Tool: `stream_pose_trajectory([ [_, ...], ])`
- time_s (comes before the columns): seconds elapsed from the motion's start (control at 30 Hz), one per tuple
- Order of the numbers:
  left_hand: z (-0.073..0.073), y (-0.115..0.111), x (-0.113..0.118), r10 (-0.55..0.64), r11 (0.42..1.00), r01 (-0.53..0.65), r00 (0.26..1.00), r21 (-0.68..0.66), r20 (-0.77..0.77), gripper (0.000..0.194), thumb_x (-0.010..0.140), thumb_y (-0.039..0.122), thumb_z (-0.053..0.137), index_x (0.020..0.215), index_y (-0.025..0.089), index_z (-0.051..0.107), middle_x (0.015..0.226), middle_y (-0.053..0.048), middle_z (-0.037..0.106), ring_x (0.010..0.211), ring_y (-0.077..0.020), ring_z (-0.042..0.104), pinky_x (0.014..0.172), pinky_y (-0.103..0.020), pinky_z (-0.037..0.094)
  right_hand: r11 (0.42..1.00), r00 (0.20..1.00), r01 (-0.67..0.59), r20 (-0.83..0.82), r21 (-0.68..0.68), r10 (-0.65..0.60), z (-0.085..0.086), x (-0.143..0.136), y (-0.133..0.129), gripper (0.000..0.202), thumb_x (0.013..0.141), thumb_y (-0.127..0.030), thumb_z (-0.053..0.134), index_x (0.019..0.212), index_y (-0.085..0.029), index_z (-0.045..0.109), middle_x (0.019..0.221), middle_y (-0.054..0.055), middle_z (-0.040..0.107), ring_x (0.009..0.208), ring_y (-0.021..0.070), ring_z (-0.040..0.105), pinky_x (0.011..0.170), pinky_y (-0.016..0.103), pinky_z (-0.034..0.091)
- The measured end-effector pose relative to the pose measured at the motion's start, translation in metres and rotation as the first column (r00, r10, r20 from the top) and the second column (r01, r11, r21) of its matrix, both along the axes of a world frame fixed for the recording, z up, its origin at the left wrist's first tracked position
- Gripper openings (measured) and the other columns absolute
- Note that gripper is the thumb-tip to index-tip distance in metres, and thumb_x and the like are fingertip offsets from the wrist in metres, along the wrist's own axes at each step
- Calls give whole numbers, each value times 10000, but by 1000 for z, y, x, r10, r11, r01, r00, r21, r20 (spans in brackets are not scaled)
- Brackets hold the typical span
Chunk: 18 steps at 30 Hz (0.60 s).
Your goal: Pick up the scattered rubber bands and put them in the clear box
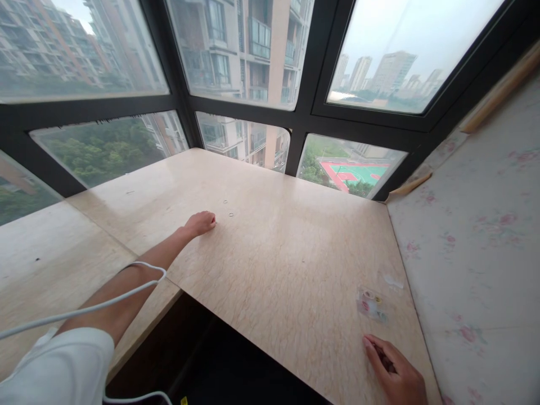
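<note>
My left hand (202, 223) rests on the stone-look counter (270, 253) with its fingers closed. A tiny pale bit shows at its fingertips, too small to name. Just beyond it lie two small thin rings, a nearer ring (230, 214) and a farther ring (225, 202), apart from each other. My right hand (394, 368) is at the lower right, fingers curled in and thumb against the index finger; nothing shows in it. Above that hand lies a clear plastic case (372, 304) with small coloured items inside. A crumpled clear wrapper (393, 280) is beside the case.
A white cable (105, 305) runs across my left forearm. Dark-framed windows (248, 107) border the counter's far side, and a flowered wall (468, 270) stands at the right. A dark gap (219, 354) opens below the counter's front edge. A dark speck (37, 259) lies far left.
</note>
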State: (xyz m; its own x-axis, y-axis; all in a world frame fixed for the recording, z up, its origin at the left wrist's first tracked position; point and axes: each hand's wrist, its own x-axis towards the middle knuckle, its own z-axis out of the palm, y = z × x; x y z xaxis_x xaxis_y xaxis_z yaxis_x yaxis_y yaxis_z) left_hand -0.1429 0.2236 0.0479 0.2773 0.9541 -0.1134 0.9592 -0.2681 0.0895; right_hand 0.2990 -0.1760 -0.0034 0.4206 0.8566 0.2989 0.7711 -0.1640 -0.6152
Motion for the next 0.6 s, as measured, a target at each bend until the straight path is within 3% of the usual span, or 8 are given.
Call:
stream_pose_trajectory([
  [0.3, 9, -12, -2, -45, 997, 47, 999, -62, 25, 109, 655, 291, 562, 643, 201, 622, 772, -57, 683, 707, -200, 591, 596, -270, 366, 1000, 999, -12, -30, 12, 13, 3, -2, -1, 423, 812, -593, 526, 770, -223, 728, 781, 65, 737, 610, 197, 684, 574, 256, 571],
  [0.43, 6, -25, 18, -40, 997, 56, 958, -47, 285, 121, 654, 296, 556, 627, 191, 609, 682, -29, 656, 648, -165, 582, 584, -251, 388, 1000, 999, -20, -42, 23, 21, 1, -2, -1, 411, 818, -574, 528, 787, -217, 727, 787, 73, 737, 633, 205, 686, 603, 272, 576],
  [0.6, 10, -51, 65, -19, 994, 83, 786, -75, 618, 131, 653, 293, 580, 656, 167, 614, 597, 0, 603, 558, -122, 535, 511, -220, 387, 1000, 998, -10, -60, 9, 11, -3, 1, -2, 393, 817, -568, 535, 800, -225, 726, 808, 71, 736, 642, 209, 682, 605, 277, 574],
])
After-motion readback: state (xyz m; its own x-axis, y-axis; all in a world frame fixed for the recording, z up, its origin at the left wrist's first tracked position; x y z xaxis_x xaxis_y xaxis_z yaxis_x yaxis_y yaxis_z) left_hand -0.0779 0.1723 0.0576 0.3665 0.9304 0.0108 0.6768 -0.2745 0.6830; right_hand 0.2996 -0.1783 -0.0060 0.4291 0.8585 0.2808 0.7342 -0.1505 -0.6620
